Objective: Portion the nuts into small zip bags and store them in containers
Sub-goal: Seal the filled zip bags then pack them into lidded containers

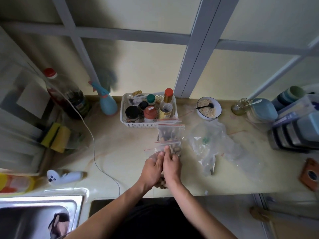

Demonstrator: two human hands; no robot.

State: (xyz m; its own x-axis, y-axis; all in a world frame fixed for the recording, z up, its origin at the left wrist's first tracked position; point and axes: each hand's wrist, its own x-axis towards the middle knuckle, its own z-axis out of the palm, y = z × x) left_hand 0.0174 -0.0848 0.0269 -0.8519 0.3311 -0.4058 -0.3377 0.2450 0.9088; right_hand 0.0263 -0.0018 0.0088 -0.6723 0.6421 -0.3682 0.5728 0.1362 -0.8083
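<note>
both hands are on one small zip bag (170,149) of nuts at the counter (120,152) edge, the left hand (151,171) pinching its mouth, the right hand (172,167) gripping beside it. another filled bag (170,132) lies just behind. more nuts (161,184) sit under the wrists, so i'd worry a careless tug spills them off the edge, or the zip seals only halfway

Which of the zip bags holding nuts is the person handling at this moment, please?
The nearer zip bag, directly under both hands' fingers. The other filled zip bag lies untouched beyond it, beside the white basket.
</note>
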